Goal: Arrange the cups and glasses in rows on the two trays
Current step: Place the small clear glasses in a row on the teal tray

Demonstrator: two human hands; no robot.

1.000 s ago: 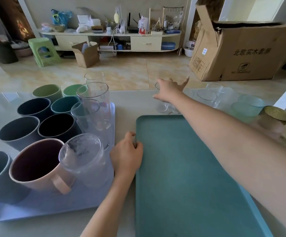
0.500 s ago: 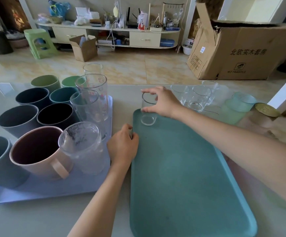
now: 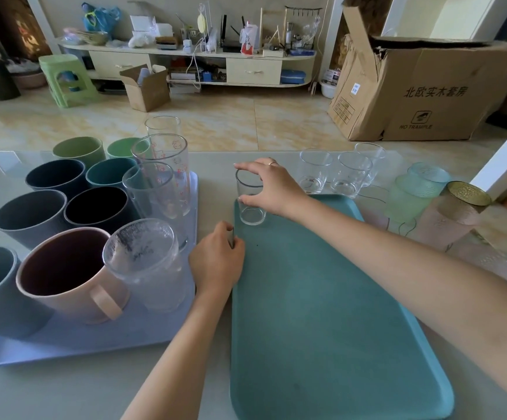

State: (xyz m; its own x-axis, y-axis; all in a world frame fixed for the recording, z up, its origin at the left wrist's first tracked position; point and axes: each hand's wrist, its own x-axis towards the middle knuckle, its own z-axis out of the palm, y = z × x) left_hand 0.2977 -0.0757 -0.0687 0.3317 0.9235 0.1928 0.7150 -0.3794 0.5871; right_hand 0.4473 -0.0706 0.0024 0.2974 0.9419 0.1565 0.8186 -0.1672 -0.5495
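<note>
Right hand [image 3: 272, 189] grip grasping small clear drinking glass [image 3: 250, 201], upright at far-left corner of teal rectangular plastic tray [image 3: 322, 313]. Left hand [image 3: 217, 262] grip pinching that tray's left rim.

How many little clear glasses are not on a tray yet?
3. The left glass, the middle glass and the far glass stand together on the table behind the green tray. None looks hidden.
</note>
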